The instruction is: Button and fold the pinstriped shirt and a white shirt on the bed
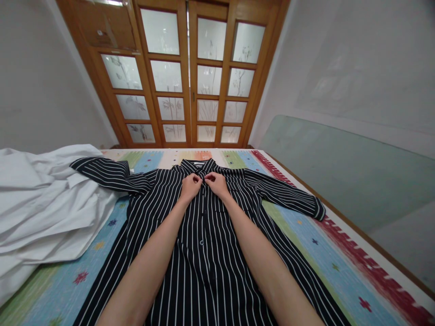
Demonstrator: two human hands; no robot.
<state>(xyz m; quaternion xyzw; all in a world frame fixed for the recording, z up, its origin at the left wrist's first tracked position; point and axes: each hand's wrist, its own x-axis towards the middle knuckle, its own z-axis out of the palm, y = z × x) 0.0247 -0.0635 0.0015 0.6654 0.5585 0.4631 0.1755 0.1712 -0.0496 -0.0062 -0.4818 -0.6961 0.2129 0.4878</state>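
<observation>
A black shirt with white stripes lies front side up and spread out, its collar at the far end and its sleeves out to both sides. Just below the collar, my left hand pinches the front placket, thumb and fingertips together. My right hand pinches the same spot from the other side, fingertips almost meeting the left ones. The small piece between them is mostly hidden by the fingers. Lower on the placket a button shows.
A crumpled heap of white cloth lies at the left, with the shirt's left-side sleeve resting over it. Under everything is a colourful patterned cover. A pale greenish panel stands along the right edge. Wooden glazed doors are at the back.
</observation>
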